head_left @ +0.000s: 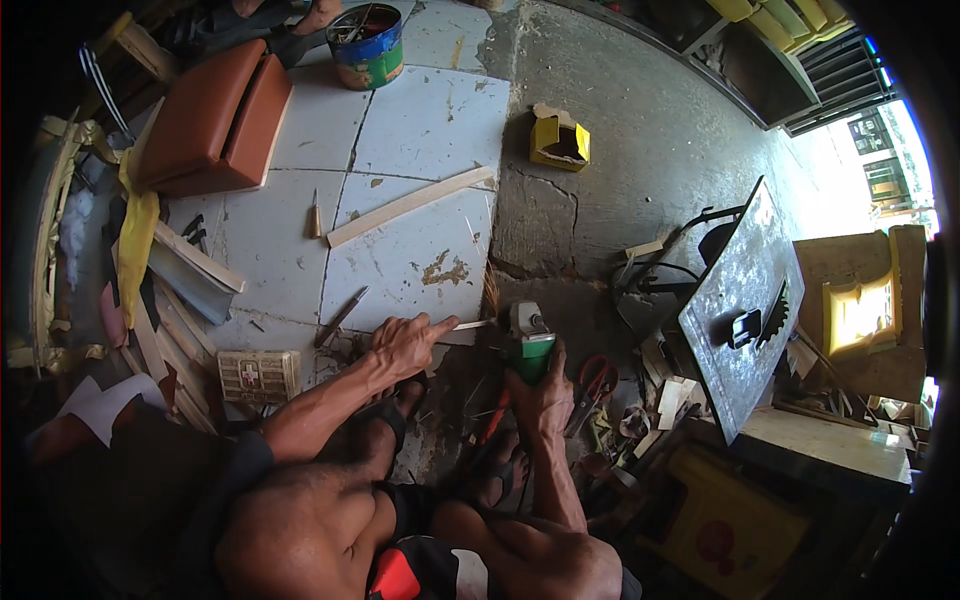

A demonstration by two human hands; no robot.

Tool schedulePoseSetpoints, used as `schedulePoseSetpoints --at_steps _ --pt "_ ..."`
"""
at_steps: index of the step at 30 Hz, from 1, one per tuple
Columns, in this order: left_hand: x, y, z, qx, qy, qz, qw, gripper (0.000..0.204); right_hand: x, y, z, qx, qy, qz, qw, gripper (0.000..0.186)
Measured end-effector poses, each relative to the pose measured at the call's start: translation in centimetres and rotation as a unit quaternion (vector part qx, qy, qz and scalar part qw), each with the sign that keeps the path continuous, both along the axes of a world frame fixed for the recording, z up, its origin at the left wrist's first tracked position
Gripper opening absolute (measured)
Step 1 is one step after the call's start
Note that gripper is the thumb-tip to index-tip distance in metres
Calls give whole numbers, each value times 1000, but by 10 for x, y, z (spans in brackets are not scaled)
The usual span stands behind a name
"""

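The left hand is closed on a slim, pale strip, gripped at its near end with a finger laid out toward it. The strip points away from that hand to its right, its long axis running nearly crosswise with the free end a touch farther off. Just beyond that end is the head of a green grinder, which the right hand grips around the body. The grinder's long axis runs outward from the right hand, so strip and tool stand roughly square to each other. Whether the tip touches the disc cannot be told; orange streaks, probably sparks, show just past it. The left hand governs the strip, the right hand the grinder. Beyond the left hand, a wooden batten lies slantwise on the floor.
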State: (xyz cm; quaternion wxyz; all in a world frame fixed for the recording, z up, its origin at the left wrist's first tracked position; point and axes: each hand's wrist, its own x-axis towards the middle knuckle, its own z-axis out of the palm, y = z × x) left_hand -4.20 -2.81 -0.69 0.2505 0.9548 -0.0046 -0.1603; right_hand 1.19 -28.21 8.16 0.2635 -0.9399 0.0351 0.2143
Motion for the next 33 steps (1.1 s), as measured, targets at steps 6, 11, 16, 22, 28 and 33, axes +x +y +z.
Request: schedulePoseSetpoints --at_steps 6,11,16,22,28,33 --pt "5 0 20 -1 36 -2 999 63 -3 -5 -11 -1 -25 4 1000 101" --pt "3 0 16 4 17 -7 1000 62 1 -3 -3 -2 -1 8 1000 101" --pt "5 0 17 4 17 -7 1000 62 -2 -1 -7 9 -12 7 1000 101" --pt "4 1 11 1 1 -11 1000 63 0 -4 -10 -10 -39 25 999 100" --pt "2 1 13 -1 14 -7 1000 62 5 3 -1 -15 -9 -3 1000 99" --pt "4 2 18 3 17 -8 1000 62 6 4 -2 -1 -2 17 1000 101"
